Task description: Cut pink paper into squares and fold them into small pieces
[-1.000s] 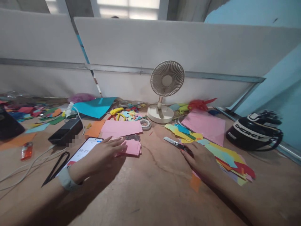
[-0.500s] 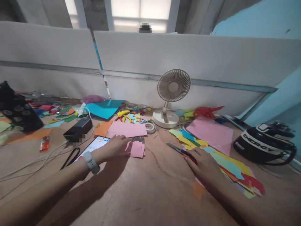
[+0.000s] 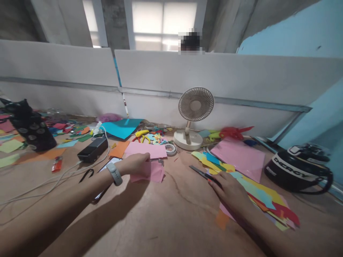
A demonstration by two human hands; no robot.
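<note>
My left hand, with a pale watch on its wrist, pinches a pink paper piece over a small stack of pink paper pieces. A larger pink sheet lies just behind the fingers. The phone is partly covered by my left wrist. My right hand rests low over the table, closed round what looks like a utility knife with a long grey blade pointing left and away; its handle is mostly hidden. Loose coloured paper lies beside and under the right forearm.
A small fan stands at the back. A black jug is at the right, a dark bottle at the left. A power bank with a white cable, a lighter, yellow-handled pliers and a tape roll lie about.
My left hand has closed on a pink piece and shifted it left off the stack's edge. My right hand keeps the knife in nearly the same spot. The view has tilted up slightly.
</note>
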